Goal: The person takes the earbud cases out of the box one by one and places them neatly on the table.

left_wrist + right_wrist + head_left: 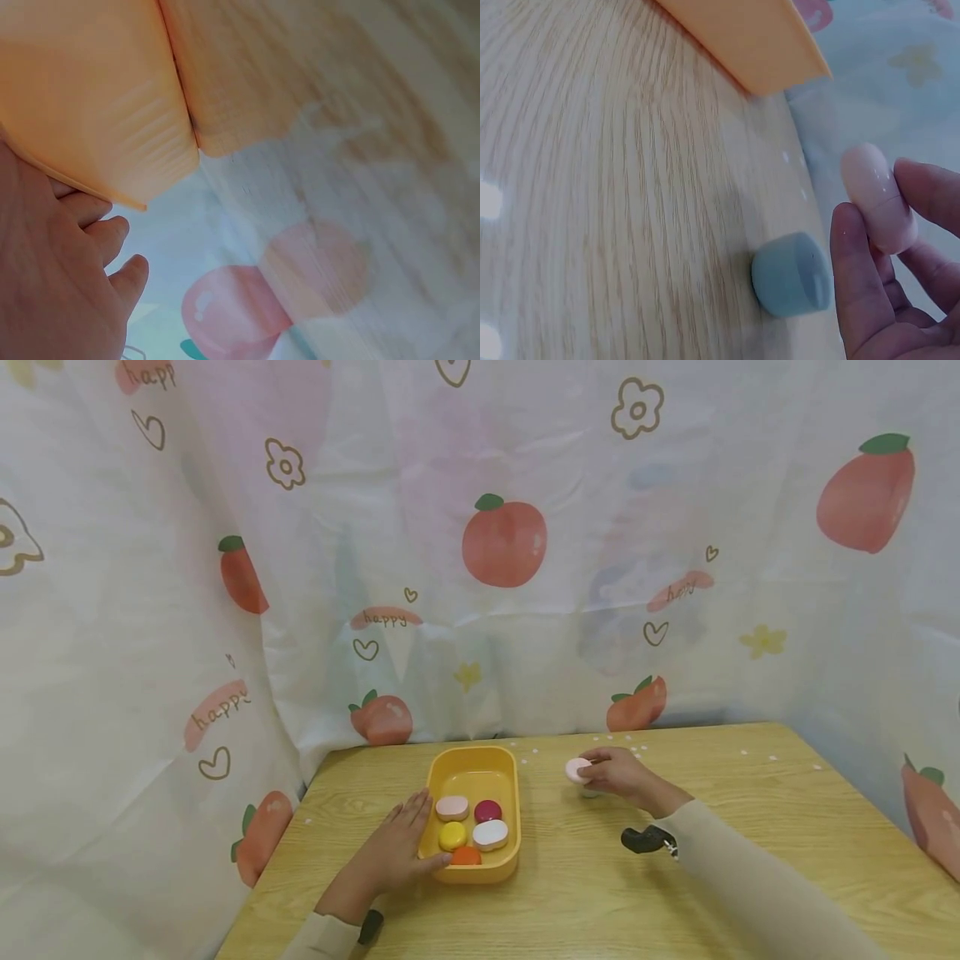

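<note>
My left hand point(408, 839) rests along the left rim of a yellow plastic box point(512, 777), fingers extended and thumb over the near corner. Inside the box lie a pale pink oval piece point(452, 808), a dark red round one point(488, 811), a yellow one point(452, 837), a white oval one point(491, 835) and an orange one point(467, 857). To the right of the box, my right hand point(626, 777) pinches a pale pink rounded disc point(877, 196) with a seam round its edge. Below it, a small blue-green cylinder point(786, 274) stands on the table.
The wooden table point(570, 893) meets a fruit-printed curtain point(502, 635) at the back and left. Small white specks point(637, 750) dot its far part. A black strap piece point(647, 840) sticks out by my right wrist, another point(371, 927) by the left.
</note>
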Tool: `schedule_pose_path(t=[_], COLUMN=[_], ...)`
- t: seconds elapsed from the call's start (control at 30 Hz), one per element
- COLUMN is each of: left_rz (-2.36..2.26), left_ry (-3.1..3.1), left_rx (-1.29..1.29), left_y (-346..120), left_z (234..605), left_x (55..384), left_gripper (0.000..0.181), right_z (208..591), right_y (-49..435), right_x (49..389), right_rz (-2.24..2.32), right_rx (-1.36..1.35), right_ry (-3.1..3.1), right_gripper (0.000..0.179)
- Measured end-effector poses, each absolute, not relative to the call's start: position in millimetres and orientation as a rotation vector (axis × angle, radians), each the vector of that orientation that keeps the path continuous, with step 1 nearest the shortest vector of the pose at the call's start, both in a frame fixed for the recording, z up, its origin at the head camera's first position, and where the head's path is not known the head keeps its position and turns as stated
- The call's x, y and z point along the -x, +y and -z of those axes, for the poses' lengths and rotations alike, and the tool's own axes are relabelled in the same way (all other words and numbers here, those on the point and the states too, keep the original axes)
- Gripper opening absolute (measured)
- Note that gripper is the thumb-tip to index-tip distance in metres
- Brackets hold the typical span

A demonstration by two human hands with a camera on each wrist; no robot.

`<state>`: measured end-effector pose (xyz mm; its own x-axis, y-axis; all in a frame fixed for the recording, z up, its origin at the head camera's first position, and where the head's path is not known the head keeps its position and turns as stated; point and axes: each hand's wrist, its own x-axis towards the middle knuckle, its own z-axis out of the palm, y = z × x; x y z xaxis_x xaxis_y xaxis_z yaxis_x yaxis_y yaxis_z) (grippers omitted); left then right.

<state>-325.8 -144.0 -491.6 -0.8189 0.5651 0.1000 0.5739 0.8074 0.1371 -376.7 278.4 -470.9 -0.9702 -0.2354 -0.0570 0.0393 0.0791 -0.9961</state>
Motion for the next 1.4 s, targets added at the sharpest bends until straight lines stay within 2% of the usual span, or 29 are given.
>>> schedule_pose_path(t=[0.73, 1.4], left_rz=[0.265, 0.281], left_ry=[-2.929, -2.933], left_rx=[0.927, 0.933], left_y=[-144.2, -145.4], left_z=[490.2, 490.5], left_x=[325.8, 324.6], left_gripper=[0.098, 0.098], right_z=[483.9, 493.8], right_y=[326.1, 340.8], right_x=[380.7, 376.2], right_rz=[2.008, 1.984], right_rx=[0.102, 0.045], right_ry=[2.183, 2.176], right_gripper=[0.056, 0.057])
